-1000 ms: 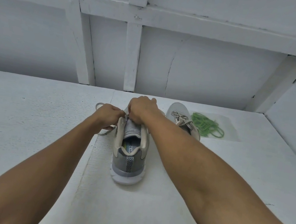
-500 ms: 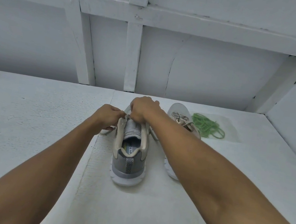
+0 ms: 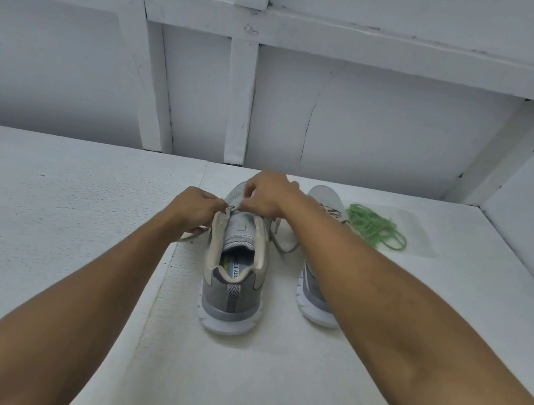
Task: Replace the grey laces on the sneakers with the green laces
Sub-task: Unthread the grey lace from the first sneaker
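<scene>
Reaching out from the bottom of the view, two bare arms stretch over a white table [image 3: 66,214]. Between the arms stands a grey sneaker [image 3: 231,295] with a white sole. Its heel points at the person and its toe points away. You can look down into the shoe and see some letters on the inside.

At the top of this shoe the two hands meet. The left hand [image 3: 193,208] has curled fingers and pinches the grey lace [image 3: 283,249] at the shoe's left edge. The right hand [image 3: 268,194] is just past it, over the tongue, and its curled fingers pinch the same lace. Loose bits of the lace hang down on both sides of the shoe and lie on the table.

Just to the right is the second sneaker [image 3: 324,195], with a lace in it. The right arm hides its middle.

A little farther right, the green laces [image 3: 374,230] lie in a loose heap on a clear plastic bag [image 3: 422,230]. No hand touches them.

Behind it all is a white wall [image 3: 373,131] with white beams.
</scene>
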A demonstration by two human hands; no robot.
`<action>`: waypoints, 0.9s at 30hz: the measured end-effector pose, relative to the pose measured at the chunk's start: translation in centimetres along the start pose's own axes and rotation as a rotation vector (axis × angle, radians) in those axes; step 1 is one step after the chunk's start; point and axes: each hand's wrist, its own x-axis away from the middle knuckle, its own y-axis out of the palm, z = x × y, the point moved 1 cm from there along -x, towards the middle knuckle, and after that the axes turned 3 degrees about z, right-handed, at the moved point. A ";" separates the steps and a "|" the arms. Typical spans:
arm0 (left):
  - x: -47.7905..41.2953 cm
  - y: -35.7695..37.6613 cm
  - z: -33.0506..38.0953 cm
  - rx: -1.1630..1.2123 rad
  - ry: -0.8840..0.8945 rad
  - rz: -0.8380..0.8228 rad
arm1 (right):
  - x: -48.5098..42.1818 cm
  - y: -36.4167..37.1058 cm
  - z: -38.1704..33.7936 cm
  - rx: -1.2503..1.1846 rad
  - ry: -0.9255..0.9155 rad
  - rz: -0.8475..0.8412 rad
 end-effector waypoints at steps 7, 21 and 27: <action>0.1 0.0 0.0 0.015 0.005 0.002 | -0.1 -1.7 1.1 0.039 0.116 0.269; 0.2 -0.1 -0.1 -0.002 -0.016 -0.003 | -0.1 1.7 0.8 -0.216 0.038 0.016; 0.1 0.0 -0.2 0.019 -0.008 0.013 | -0.3 -1.2 2.0 -0.107 0.205 0.412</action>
